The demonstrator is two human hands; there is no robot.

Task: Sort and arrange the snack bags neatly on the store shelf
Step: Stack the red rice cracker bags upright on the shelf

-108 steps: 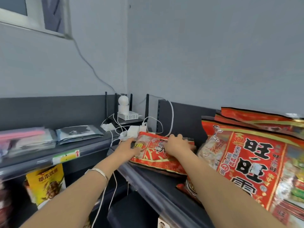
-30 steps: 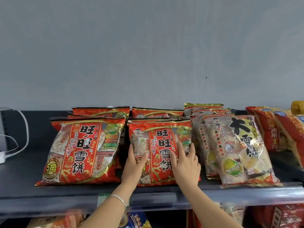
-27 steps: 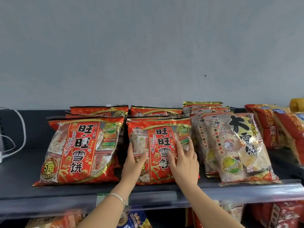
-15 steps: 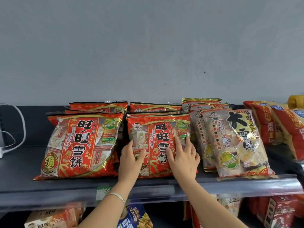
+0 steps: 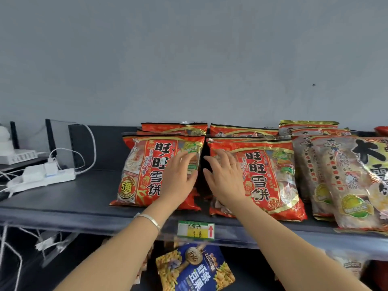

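Left hand (image 5: 178, 179): fingers straight and a little spread, palm laid flat on the right half of the left red bag; it grips nothing. A silver bracelet (image 5: 150, 219) sits on the wrist.
Right hand (image 5: 224, 181): fingers straight and spread, lying on the left half of the right red bag; nothing is pinched. A thin ring (image 5: 233, 164) shows on one finger.
Contact: both palms seem to rest on the wrappers, though blur at the fingertips makes the touch hard to judge.
Left red bag (image 5: 142, 164): leans back at the front of the shelf, face out, with a round yellow badge at its lower left.
Right red bag (image 5: 270, 177): just beside the left one, same print, also leaning back. A narrow dark gap runs between the two, and the hands flank it.
Back-row red bags (image 5: 174, 128): stand behind the front pair, only their top seams showing.
Pale bags (image 5: 340, 185): several overlapping, right of the red ones and against the right red bag's edge, running out of view.
Shelf (image 5: 63, 198): dark top shelf against a grey wall (image 5: 189, 59), carrying the bags at centre and right.
Price tag (image 5: 196, 228): green and yellow with a red arrow, on the shelf's front rail below the gap.
Power strip (image 5: 42, 179): white, with plugs and cables, at the shelf's left end, well apart from the bags.
Blue bag (image 5: 195, 269): on the level below, under the price tag.
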